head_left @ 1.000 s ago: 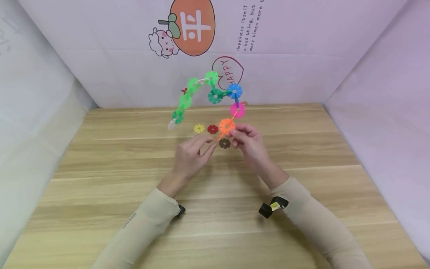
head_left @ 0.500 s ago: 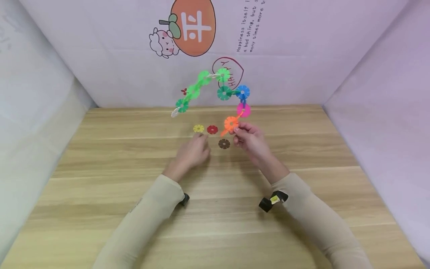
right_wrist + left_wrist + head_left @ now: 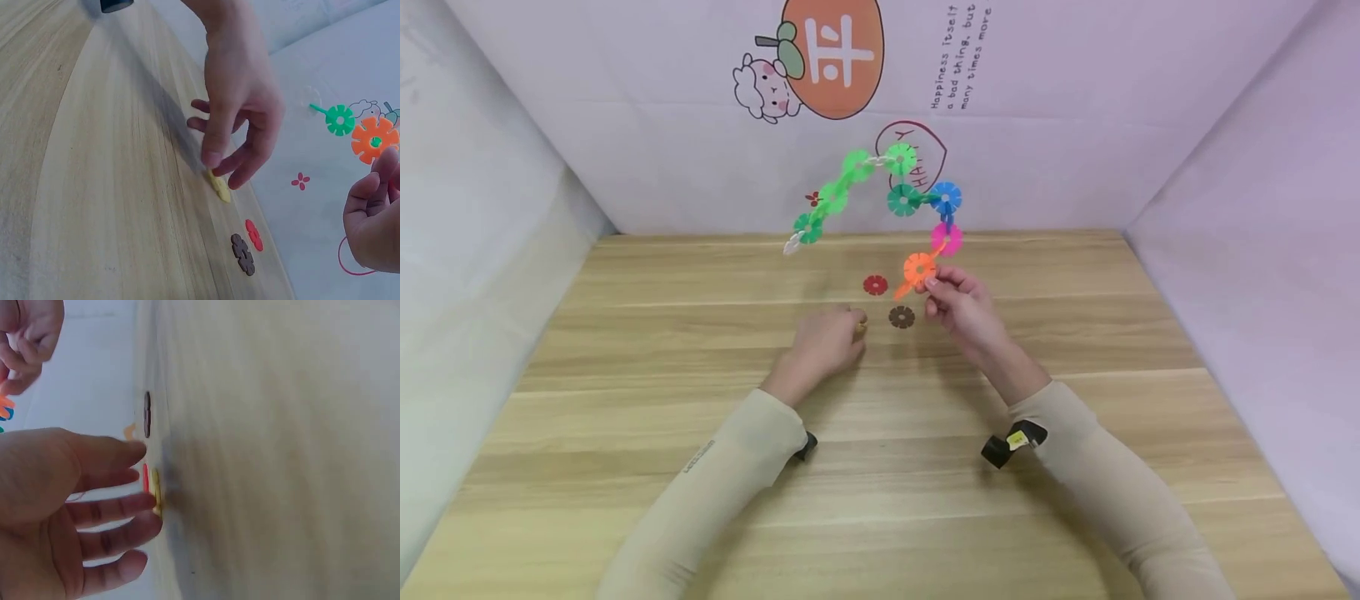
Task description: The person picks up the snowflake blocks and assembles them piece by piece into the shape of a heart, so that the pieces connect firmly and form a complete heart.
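Observation:
In the head view my right hand (image 3: 966, 308) pinches an orange snowflake disc (image 3: 919, 269), part of a raised chain of interlocked discs. Along the chain come a pink disc (image 3: 947, 239), a blue disc (image 3: 946, 197) and several green discs (image 3: 832, 198), with a clear disc (image 3: 793, 242) at the far end. My left hand (image 3: 827, 340) is low over the table, its fingertips at a yellow disc (image 3: 219, 186). The left wrist view shows those fingers nearly straight, touching the yellow disc, which appears to lie flat. In the head view the hand mostly covers it.
On the wooden table (image 3: 880, 500) lie a red disc (image 3: 875, 285) and a brown disc (image 3: 902, 317), between my hands. A white printed cloth (image 3: 1037, 150) stands behind the table, and white cloth walls rise at both sides.
My left hand left the chain's orange end and reached down to the yellow disc, which has shifted toward me. My right hand raised the chain slightly, and it swung rightward.

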`<state>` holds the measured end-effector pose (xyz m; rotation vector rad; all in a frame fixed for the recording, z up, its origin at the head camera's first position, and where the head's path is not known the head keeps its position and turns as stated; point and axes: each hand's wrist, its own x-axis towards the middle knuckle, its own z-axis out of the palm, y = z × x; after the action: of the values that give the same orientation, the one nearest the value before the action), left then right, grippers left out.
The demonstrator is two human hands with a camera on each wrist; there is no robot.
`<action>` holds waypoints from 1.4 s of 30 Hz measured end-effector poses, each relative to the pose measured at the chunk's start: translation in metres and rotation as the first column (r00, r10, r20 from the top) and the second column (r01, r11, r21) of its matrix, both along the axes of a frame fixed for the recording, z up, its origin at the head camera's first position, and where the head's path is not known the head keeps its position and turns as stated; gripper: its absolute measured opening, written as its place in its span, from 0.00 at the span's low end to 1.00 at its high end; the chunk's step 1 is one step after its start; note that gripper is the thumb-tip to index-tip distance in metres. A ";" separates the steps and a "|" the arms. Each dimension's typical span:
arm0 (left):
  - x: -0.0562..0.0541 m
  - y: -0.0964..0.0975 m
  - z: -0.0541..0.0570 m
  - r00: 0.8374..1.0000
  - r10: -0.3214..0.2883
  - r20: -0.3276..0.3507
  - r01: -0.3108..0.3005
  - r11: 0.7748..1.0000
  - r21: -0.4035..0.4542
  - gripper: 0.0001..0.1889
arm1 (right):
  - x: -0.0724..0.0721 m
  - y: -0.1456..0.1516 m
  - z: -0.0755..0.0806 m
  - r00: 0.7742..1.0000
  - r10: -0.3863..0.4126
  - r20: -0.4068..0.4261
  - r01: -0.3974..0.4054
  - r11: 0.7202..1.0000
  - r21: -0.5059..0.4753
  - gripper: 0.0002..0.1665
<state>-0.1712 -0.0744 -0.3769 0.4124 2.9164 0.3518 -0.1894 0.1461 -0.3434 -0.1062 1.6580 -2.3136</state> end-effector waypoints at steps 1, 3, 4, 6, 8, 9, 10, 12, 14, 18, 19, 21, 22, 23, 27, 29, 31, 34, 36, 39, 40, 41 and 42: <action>0.002 0.000 0.000 1.000 0.000 -0.008 0.000 1.000 0.016 0.15 | 0.000 0.000 0.001 1.000 -0.001 -0.004 0.001 1.000 -0.002 0.09; 0.005 0.000 0.001 1.000 0.014 -0.005 -0.014 0.999 0.038 0.18 | 0.000 0.000 0.002 1.000 -0.002 -0.005 0.002 1.000 -0.004 0.09; 0.006 -0.001 0.000 1.000 0.027 0.001 -0.027 0.999 0.040 0.18 | 0.000 -0.001 0.002 1.000 -0.003 -0.003 0.003 1.000 -0.006 0.10; 0.007 -0.002 -0.001 0.999 0.049 0.019 -0.050 0.998 0.034 0.17 | 0.001 -0.002 0.003 1.000 0.001 0.000 -0.001 1.000 -0.005 0.10; 0.008 -0.004 -0.002 0.997 0.066 0.035 -0.067 0.997 0.028 0.16 | 0.001 -0.002 0.003 1.000 0.003 0.005 -0.003 1.000 -0.006 0.10; 0.008 -0.004 -0.002 0.996 0.072 0.044 -0.073 0.997 0.029 0.15 | 0.001 -0.003 0.003 1.000 0.005 0.005 -0.005 1.000 -0.008 0.10; 0.008 -0.005 -0.003 0.996 0.075 0.047 -0.077 0.997 0.032 0.14 | 0.002 -0.003 0.003 1.000 0.004 0.008 -0.004 1.000 -0.011 0.10; 0.007 -0.006 -0.003 0.996 0.081 0.046 -0.083 0.996 0.044 0.13 | 0.002 -0.003 0.003 1.000 0.001 0.005 -0.001 1.000 -0.018 0.11; 0.007 -0.007 -0.004 0.995 0.087 0.042 -0.089 0.994 0.056 0.14 | 0.002 -0.003 0.003 1.000 -0.004 0.000 0.004 1.000 -0.022 0.11; 0.005 -0.006 -0.004 0.996 0.080 0.042 -0.083 0.994 0.072 0.16 | 0.001 -0.003 0.002 1.000 -0.008 -0.009 0.008 1.000 -0.027 0.11; 0.005 -0.006 -0.003 0.995 0.082 0.048 -0.085 0.994 0.075 0.16 | 0.002 -0.003 0.002 1.000 -0.006 -0.011 0.006 1.000 -0.024 0.11; 0.004 -0.006 -0.003 0.994 0.088 0.061 -0.093 0.992 0.084 0.15 | 0.002 -0.004 0.002 1.000 -0.003 -0.011 0.003 1.000 -0.024 0.11; 0.004 -0.007 -0.002 0.993 0.093 0.067 -0.099 0.991 0.094 0.15 | 0.002 -0.005 0.001 1.000 -0.003 -0.010 0.003 1.000 -0.025 0.12; 0.004 -0.008 -0.002 0.993 0.099 0.069 -0.106 0.988 0.108 0.14 | 0.002 -0.005 0.001 1.000 -0.006 -0.010 0.006 1.000 -0.024 0.13; 0.005 -0.012 -0.005 0.988 0.137 0.075 -0.152 0.952 0.267 0.08 | 0.003 -0.006 -0.002 0.999 -0.025 -0.023 0.024 0.999 -0.035 0.14; 0.006 -0.015 -0.006 0.980 0.175 0.099 -0.201 0.881 0.429 0.06 | 0.002 -0.006 -0.003 0.999 -0.036 -0.028 0.035 0.999 -0.039 0.15; 0.009 -0.017 -0.006 0.964 0.213 0.156 -0.264 0.739 0.620 0.07 | 0.002 -0.005 -0.004 0.999 -0.034 -0.033 0.033 0.999 -0.041 0.15; 0.016 -0.019 -0.003 0.940 0.244 0.238 -0.329 0.462 0.824 0.12 | 0.003 -0.006 -0.004 0.999 -0.031 -0.033 0.030 0.999 -0.038 0.15; 0.022 -0.018 0.000 0.932 0.252 0.261 -0.335 0.320 0.886 0.13 | 0.003 -0.007 -0.004 0.999 -0.029 -0.034 0.027 0.999 -0.043 0.15; 0.029 -0.013 0.004 0.937 0.258 0.237 -0.298 0.230 0.927 0.11 | 0.005 -0.010 -0.003 0.999 -0.036 -0.037 0.034 0.998 -0.054 0.16; 0.031 -0.011 0.005 0.940 0.255 0.225 -0.281 0.212 0.936 0.11 | 0.005 -0.011 -0.003 0.999 -0.036 -0.037 0.034 0.998 -0.060 0.16; 0.033 -0.009 0.006 0.944 0.252 0.211 -0.264 0.198 0.944 0.10 | 0.006 -0.012 -0.003 0.999 -0.039 -0.038 0.036 0.997 -0.062 0.16; 0.034 -0.007 0.006 0.948 0.249 0.196 -0.246 0.188 0.951 0.10 | 0.006 -0.013 -0.003 0.998 -0.040 -0.038 0.037 0.997 -0.062 0.15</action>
<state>-0.1370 -0.0816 -0.3709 0.0118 2.2676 2.2826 -0.1834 0.1328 -0.3464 -0.1351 1.6220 -2.4063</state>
